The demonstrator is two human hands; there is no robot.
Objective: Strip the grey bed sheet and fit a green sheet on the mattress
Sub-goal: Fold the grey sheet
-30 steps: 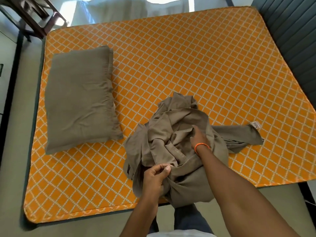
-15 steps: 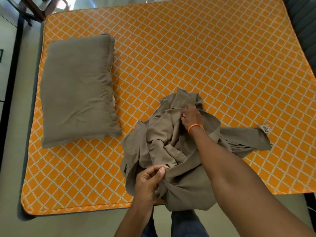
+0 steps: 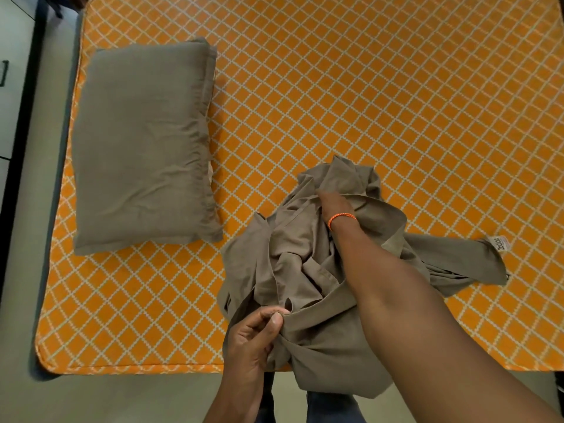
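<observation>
- Crumpled grey-brown fabric bed sheet (image 3: pixel 308 270) bunched on orange diamond-patterned mattress (image 3: pixel 366 102).
- Left hand (image 3: pixel 253 337) pinches sheet fold.
- Right hand (image 3: pixel 334 203) in the folds; fingers hidden, grip can't tell.
- Grey-brown pillow (image 3: pixel 143 141) lies left.

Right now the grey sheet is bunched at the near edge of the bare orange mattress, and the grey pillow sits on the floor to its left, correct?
Not quite. The head view shows the grey pillow lying on the orange mattress, not the floor. The grey sheet is bunched at the near edge.

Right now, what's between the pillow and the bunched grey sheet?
Head view: only bare orange lattice mattress between the pillow and the grey sheet; they sit apart.
</observation>
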